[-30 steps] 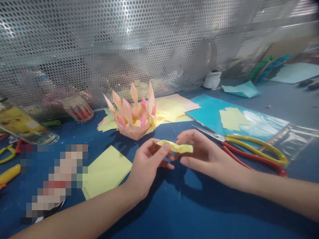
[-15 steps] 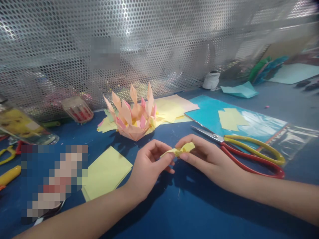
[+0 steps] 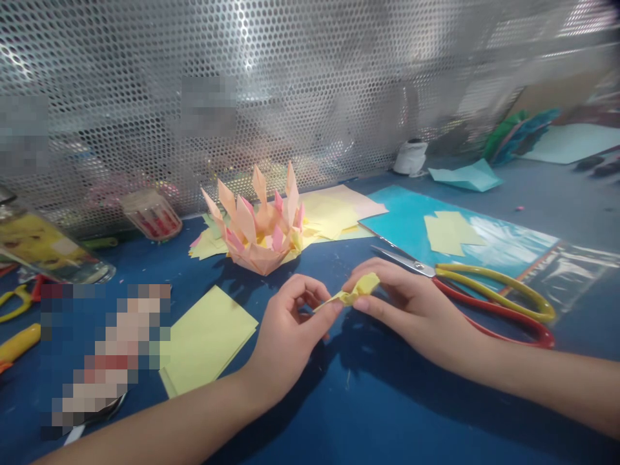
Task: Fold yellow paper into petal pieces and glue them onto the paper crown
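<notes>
Both my hands pinch a small folded piece of yellow paper [image 3: 356,290] just above the blue table [image 3: 368,400]. My left hand [image 3: 290,329] grips its left end between thumb and fingers. My right hand [image 3: 411,307] holds the right end, which is crumpled thicker. Behind my hands stands a paper lotus [image 3: 259,226] of peach, pink and yellow petals. A stack of yellow paper squares [image 3: 206,336] lies left of my left hand.
Large scissors [image 3: 484,290] with red and yellow handles lie right of my right hand. A teal sheet [image 3: 508,242] carries more yellow squares. Loose yellow and peach sheets [image 3: 339,210] lie behind the lotus. A perforated metal screen [image 3: 290,84] closes the back. A bottle [image 3: 43,248] and a small plastic container [image 3: 151,213] lie left.
The yellow strip was stretched flat between my hands; now it is twisted and bunched shorter, with my hands closer together.
</notes>
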{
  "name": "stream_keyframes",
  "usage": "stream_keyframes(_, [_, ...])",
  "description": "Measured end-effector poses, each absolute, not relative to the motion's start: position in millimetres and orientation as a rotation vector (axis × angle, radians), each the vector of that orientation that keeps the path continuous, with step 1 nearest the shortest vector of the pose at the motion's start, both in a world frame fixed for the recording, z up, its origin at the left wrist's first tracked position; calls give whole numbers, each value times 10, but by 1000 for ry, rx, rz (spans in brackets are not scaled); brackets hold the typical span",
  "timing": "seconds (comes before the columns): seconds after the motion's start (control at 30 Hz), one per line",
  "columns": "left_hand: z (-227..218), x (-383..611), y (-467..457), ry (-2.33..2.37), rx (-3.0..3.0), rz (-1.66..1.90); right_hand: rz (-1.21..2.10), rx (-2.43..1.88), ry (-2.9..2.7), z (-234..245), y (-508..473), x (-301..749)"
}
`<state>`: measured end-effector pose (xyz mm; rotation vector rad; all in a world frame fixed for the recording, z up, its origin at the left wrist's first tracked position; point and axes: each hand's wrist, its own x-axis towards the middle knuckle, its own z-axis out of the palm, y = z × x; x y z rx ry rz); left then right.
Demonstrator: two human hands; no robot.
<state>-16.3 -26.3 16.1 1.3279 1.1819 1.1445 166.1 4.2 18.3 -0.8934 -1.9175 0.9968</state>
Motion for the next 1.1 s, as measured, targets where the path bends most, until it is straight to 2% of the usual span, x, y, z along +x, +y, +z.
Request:
stream_keyframes(0.93, [178,-140,-303,1065,1196,1157,1422,-823,-1766,227,66,1690])
stream_keyframes(1.1, [161,-138,-269,976,1051,1222,1372,-818,-1710,185,83,1697])
